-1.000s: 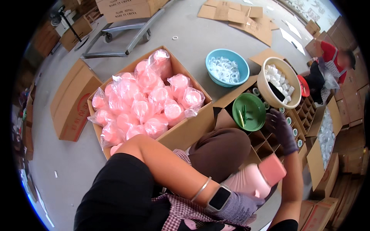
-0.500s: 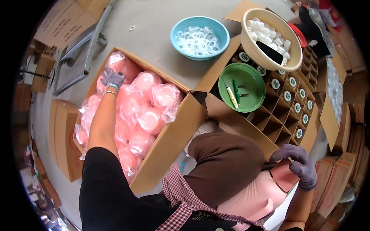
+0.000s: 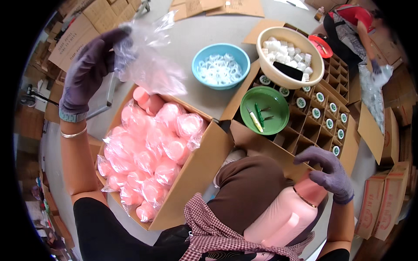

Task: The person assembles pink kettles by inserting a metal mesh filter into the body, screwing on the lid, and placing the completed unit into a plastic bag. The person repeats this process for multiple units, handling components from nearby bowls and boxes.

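Note:
My left hand (image 3: 93, 65), in a grey glove, is raised above the open cardboard box (image 3: 198, 174) and grips a clear plastic bag (image 3: 150, 61) that hangs loose. The box holds several pink bagged flasks (image 3: 152, 156). My right hand (image 3: 328, 172), also gloved, rests on the neck of a pink flask (image 3: 283, 217) that lies across my lap.
A blue bowl of white rings (image 3: 220, 65), a cream bowl of white caps (image 3: 289, 56) and a green bowl with small sticks (image 3: 265, 108) stand near a partitioned carton (image 3: 324, 117) with capped items. Another person (image 3: 352, 26) works at the far right. Flat cartons lie around.
My left hand went from my lap into the box of pink flasks, then rose holding an empty clear bag. My right hand stayed on the pink flask.

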Motion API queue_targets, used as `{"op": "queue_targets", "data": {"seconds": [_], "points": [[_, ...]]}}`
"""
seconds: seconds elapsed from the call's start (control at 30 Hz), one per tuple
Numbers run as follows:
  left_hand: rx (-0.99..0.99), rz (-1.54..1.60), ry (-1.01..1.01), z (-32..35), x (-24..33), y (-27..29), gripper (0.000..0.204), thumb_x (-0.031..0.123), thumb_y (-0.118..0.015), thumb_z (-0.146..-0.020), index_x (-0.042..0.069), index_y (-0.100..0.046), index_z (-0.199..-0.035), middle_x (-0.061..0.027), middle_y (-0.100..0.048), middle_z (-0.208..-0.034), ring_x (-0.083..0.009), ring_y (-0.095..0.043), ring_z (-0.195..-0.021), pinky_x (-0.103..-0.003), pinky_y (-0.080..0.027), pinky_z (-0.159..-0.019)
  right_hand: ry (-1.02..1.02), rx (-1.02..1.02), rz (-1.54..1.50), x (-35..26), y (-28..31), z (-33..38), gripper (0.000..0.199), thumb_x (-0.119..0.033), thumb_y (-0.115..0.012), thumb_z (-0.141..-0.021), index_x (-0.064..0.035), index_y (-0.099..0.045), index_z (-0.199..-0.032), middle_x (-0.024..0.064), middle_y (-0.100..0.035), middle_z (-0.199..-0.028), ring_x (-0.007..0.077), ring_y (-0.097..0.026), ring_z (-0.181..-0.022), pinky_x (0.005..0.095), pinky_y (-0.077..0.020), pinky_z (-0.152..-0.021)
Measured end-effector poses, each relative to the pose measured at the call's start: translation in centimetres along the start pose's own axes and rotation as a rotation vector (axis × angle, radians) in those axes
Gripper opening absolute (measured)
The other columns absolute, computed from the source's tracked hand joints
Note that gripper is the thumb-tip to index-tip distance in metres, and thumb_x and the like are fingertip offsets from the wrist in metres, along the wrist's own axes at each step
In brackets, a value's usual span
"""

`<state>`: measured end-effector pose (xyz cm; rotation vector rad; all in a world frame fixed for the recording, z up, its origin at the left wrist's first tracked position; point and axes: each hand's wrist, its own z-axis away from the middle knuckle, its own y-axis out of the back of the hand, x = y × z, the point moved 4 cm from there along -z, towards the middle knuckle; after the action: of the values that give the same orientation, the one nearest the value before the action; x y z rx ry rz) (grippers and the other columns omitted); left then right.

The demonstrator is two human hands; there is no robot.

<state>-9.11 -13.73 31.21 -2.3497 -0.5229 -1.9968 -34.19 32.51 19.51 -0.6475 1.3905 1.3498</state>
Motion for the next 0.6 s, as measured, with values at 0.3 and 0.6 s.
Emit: {"op": "queue_targets", "data": {"seconds": [0.3,0.6], "points": [[-0.543,0.91,-0.408,-13.2,8.6,-16.4,0.054,0.036,-0.038,-0.11,0.004,-0.042,-0.154,-0.015,-0.038,-0.162,-0.0324,-0.041,-0.146,-0.05,-0.04,-0.114,0.605,0.681,0.608,-3.9,1.0,-1.5,0.131,-0.026,-0.096,-0.05,-0.0085,-0.024,-0.159,0.0287,-0.033,-0.155,0.0458,-0.034,-0.145,0.0542,-0.0306,-0.119],[0.491,0.038,-0.409,-17.5,4.0,-32.1,0.065,0.034,-0.061,-0.102,0.002,-0.038,-0.154,-0.0165,-0.048,-0.148,-0.0238,-0.051,-0.131,-0.04,-0.039,-0.113,0.363,0.97,-0.281,1.7,7.5,-2.4,0.019,-0.018,-0.073,-0.087,-0.0006,-0.071,-0.095,0.0121,-0.072,-0.081,0.017,-0.067,-0.074,0.0323,-0.054,-0.072]]}}
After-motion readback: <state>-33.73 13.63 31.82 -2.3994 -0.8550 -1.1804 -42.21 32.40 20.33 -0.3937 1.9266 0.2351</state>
